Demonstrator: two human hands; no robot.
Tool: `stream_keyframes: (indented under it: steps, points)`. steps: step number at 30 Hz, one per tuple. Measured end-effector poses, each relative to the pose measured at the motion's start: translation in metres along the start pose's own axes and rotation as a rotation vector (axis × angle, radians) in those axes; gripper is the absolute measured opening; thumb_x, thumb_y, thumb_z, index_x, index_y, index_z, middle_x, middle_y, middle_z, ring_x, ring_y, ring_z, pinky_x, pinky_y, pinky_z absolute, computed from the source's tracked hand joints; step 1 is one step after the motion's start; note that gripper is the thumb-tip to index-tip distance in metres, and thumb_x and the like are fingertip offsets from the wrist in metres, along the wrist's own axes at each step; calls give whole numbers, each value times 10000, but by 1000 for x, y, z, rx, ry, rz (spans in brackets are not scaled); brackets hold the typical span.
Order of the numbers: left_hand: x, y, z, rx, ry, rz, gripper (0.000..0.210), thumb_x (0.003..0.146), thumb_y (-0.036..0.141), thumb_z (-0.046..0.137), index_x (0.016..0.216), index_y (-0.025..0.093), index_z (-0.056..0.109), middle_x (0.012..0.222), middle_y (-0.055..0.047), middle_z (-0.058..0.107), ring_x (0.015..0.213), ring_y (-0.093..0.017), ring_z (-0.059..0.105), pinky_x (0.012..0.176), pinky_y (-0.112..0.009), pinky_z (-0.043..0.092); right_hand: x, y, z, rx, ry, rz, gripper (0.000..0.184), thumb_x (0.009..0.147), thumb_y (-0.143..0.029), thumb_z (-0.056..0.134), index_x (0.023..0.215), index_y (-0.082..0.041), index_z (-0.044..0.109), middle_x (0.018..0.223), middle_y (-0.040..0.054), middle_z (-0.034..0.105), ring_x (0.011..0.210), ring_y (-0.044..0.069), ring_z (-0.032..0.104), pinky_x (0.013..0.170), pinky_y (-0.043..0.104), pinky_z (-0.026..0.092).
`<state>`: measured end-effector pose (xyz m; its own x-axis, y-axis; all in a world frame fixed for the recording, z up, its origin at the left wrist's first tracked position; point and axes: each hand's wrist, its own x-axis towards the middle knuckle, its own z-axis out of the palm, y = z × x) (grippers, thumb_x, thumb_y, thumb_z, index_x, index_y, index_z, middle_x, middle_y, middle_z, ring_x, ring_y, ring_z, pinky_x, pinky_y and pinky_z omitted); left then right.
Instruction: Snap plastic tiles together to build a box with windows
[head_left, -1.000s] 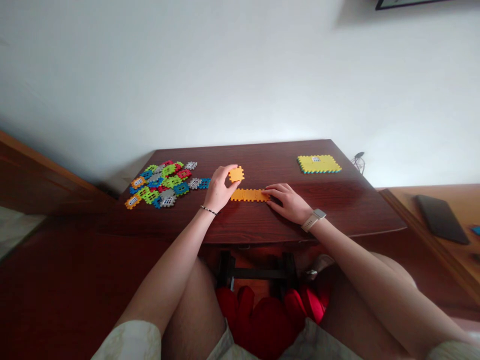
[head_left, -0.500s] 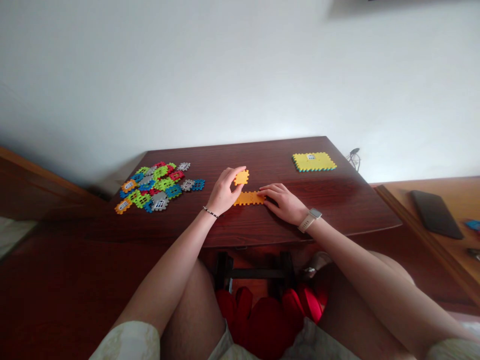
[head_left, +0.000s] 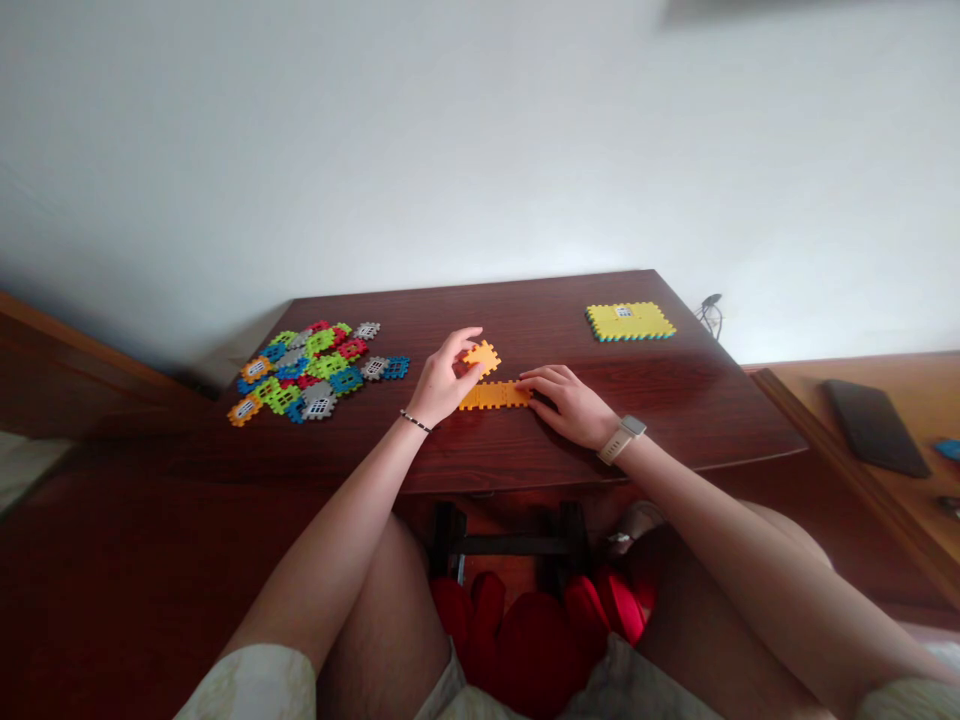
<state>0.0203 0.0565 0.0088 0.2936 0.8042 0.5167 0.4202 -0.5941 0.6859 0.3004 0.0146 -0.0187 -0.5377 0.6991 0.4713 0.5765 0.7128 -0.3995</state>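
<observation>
- Down low at six o'clock, red things (head_left: 529, 650) sit between the person's legs.
- The right hand (head_left: 566, 402), with a watch (head_left: 633, 426) on its wrist, is at three o'clock of an orange strip (head_left: 491, 396). Its fingers touch the strip's end; I cannot tell if they squeeze it.
- The strip lies flat on the brown table (head_left: 540, 325).
- At ten o'clock of the strip, the left hand (head_left: 441, 382) pinches an orange tile (head_left: 482, 358) with its thumb and a finger.
- That tile is near the strip, at twelve o'clock.
- At nine o'clock is a messy pile of colored pieces (head_left: 326, 367).
- Farther back, at two o'clock, lies a yellow slab (head_left: 636, 322).
- Past the table stands a pale wall (head_left: 480, 150).
</observation>
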Motion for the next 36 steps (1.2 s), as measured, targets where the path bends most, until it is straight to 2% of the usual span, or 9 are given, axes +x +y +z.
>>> stream_keyframes:
  steps: [3, 9, 19, 27, 36]
  points:
    - [1, 4, 1, -13, -1, -7, 323, 978, 219, 707, 1301, 215, 704, 1288, -93, 776, 1107, -215, 759, 858, -302, 613, 0, 0, 0, -5, -2, 3, 287, 1059, -206, 617, 1314, -249, 741, 1365, 123, 755, 1295, 335, 658, 1156, 584, 557]
    - [1, 6, 1, -6, -23, -31, 292, 959, 173, 714, 1248, 209, 729, 1252, -91, 783, 957, -185, 763, 764, -289, 612, 0, -1, -1, -12, -6, -2, 279, 1062, -205, 608, 1304, -247, 740, 1369, 120, 757, 1291, 335, 659, 1158, 584, 552]
    - [1, 4, 1, -48, -25, -46, 193, 981, 209, 690, 1166, 201, 747, 1198, -94, 794, 1021, -212, 782, 869, -331, 648, 0, -2, -2, 15, -7, 11, 314, 1059, -219, 592, 1329, -277, 742, 1371, 113, 761, 1296, 343, 662, 1162, 621, 540]
    - [-1, -1, 7, -114, -82, -64, 111, 977, 253, 697, 1076, 207, 713, 1111, -73, 796, 980, -208, 782, 876, -338, 635, 0, 0, -1, 28, -13, 9, 318, 1055, -184, 569, 1312, -263, 739, 1365, 119, 757, 1299, 334, 662, 1167, 602, 540]
    - [-1, -8, 9, -137, -117, -80, 121, 979, 307, 709, 1048, 216, 667, 1076, -55, 779, 967, -199, 783, 899, -335, 632, 0, 0, 0, 26, -3, 0, 318, 1057, -168, 558, 1304, -263, 735, 1363, 115, 761, 1297, 330, 667, 1167, 602, 540]
